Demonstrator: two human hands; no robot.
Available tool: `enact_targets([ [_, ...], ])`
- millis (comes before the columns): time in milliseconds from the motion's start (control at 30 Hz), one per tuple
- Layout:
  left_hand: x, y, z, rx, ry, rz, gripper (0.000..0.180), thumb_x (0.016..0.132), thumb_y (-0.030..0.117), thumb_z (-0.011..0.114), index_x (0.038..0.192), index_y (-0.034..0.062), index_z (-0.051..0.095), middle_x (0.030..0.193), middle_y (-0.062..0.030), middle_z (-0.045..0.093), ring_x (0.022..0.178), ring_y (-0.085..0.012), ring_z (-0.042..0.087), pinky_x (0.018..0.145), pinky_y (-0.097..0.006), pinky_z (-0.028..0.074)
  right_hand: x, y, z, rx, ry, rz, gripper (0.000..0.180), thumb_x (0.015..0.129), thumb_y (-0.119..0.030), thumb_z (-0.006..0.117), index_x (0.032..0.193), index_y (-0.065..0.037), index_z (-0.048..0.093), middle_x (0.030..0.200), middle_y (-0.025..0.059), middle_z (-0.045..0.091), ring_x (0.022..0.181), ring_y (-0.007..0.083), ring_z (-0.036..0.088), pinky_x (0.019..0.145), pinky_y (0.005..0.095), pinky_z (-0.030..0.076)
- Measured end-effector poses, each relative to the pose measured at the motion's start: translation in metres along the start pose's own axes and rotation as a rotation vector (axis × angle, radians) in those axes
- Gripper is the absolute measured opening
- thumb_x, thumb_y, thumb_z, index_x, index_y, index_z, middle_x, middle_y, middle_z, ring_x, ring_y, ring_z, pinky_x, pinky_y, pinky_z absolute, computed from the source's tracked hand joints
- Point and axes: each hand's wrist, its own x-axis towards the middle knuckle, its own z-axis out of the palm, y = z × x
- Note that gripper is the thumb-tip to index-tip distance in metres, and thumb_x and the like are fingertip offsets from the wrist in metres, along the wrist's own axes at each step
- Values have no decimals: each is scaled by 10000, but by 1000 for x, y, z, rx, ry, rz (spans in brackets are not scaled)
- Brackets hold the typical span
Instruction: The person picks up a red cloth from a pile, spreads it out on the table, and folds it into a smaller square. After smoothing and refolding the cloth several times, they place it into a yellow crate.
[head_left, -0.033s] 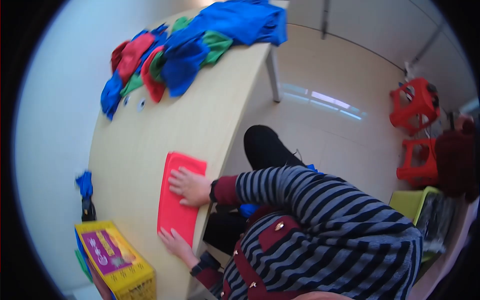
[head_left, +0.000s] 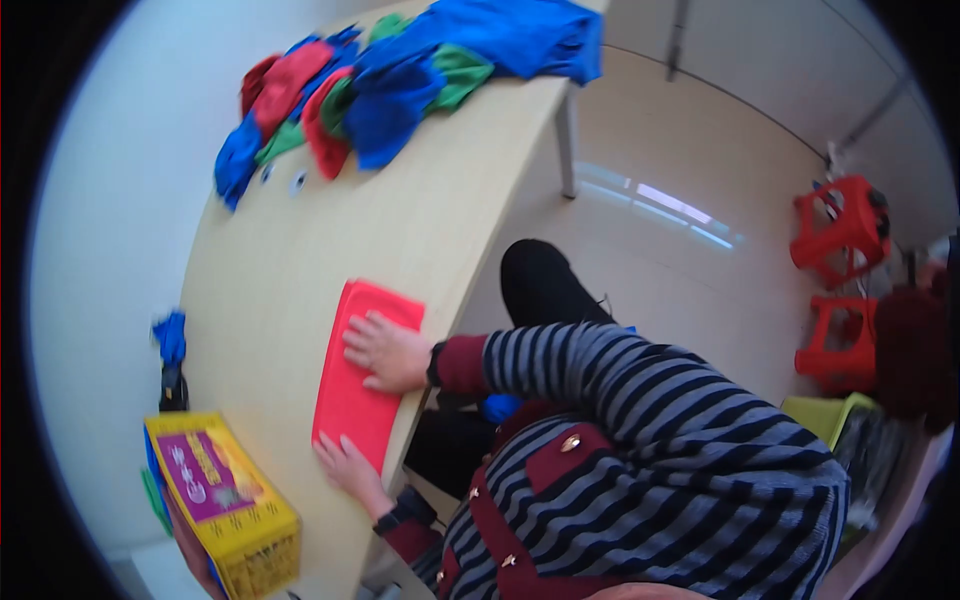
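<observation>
A red cloth point(head_left: 350, 400), folded into a long flat rectangle, lies on the pale wood table point(head_left: 270, 340) near its edge. My right hand point(head_left: 388, 352) presses flat on its upper half, fingers spread. At the cloth's lower end rests my left hand point(head_left: 352, 470), its fingers stretched out and touching the corner. Neither hand grips anything.
Blue, red and green cloths point(head_left: 400, 90) lie heaped at the table's far end, beside two small white round things point(head_left: 298, 180). A yellow and purple box point(head_left: 225, 500) stands at the lower left. Red plastic stools point(head_left: 843, 230) and a green bin point(head_left: 815, 418) are on the right.
The whole view has shifted slightly, so the heaped cloths sit a little higher and further right. Both hands keep their places on the red cloth.
</observation>
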Motion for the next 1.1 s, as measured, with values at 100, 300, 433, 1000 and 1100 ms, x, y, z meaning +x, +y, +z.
enact_targets([
  [100, 5, 38, -12, 144, 44, -13, 581, 1032, 411, 492, 1537, 134, 419, 1611, -151, 359, 1491, -380, 301, 1177, -630, 214, 1, 11, 4, -68, 24, 30, 683, 970, -515, 525, 1491, -75, 486, 1569, 151, 428, 1509, 365, 278, 1235, 542, 184],
  [300, 17, 60, -17, 8, 112, 191, 566, 1027, 350, 524, 1528, 109, 420, 1614, -153, 351, 1500, -363, 289, 1193, -628, 192, 27, -21, -12, -151, -193, -4, 671, 994, -502, 492, 1516, -83, 455, 1592, 147, 396, 1507, 365, 280, 1230, 539, 194],
  [433, 22, 66, -2, -46, 42, 252, 571, 1050, 387, 473, 1543, 110, 398, 1620, -152, 344, 1509, -362, 277, 1209, -602, 184, 33, -29, 3, -111, -176, -75, 648, 1007, -494, 461, 1521, -99, 454, 1602, 135, 387, 1510, 358, 276, 1230, 540, 189],
  [1000, 20, -8, 6, -97, 55, -105, 615, 1054, 491, 426, 1552, 132, 382, 1607, -149, 361, 1488, -355, 308, 1182, -556, 242, 51, 38, -12, -286, -40, 104, 625, 1042, -500, 425, 1532, -112, 421, 1595, 118, 393, 1497, 322, 305, 1221, 477, 232],
  [1100, 12, -9, -2, -106, 105, -205, 570, 1025, 470, 498, 1447, 87, 480, 1509, -167, 453, 1417, -364, 390, 1133, -549, 313, 46, 53, -19, -288, -48, 132, 620, 1044, -490, 428, 1534, -110, 414, 1593, 123, 393, 1493, 327, 310, 1214, 483, 244],
])
